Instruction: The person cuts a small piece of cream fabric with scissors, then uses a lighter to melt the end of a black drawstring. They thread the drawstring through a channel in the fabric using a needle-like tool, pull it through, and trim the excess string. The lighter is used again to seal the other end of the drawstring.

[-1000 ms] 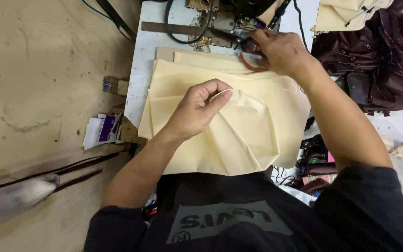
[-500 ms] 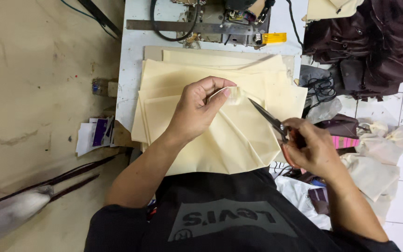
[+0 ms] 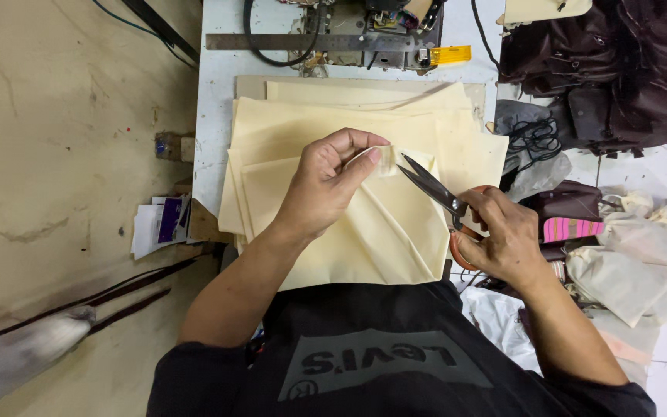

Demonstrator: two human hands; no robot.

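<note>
A stack of cream fabric sheets [image 3: 364,131] lies on the white sewing table [image 3: 214,100]. My left hand [image 3: 326,185] pinches up a folded corner of the top cream sheet [image 3: 384,232] between thumb and fingers. My right hand [image 3: 503,235] grips the orange handles of dark-bladed scissors [image 3: 434,188]. The blades point up and left, with their tips right at the pinched fold.
A sewing machine [image 3: 349,23] with a metal ruler and yellow tape sits at the table's far edge. Dark brown bags [image 3: 619,69] pile at the upper right, pale cloth bags [image 3: 627,255] at the right. Papers [image 3: 160,224] lie on the floor at left.
My right hand took the scissors from near the machine, swung down to the right, and now brings the blades to the fold that my left hand has lifted.
</note>
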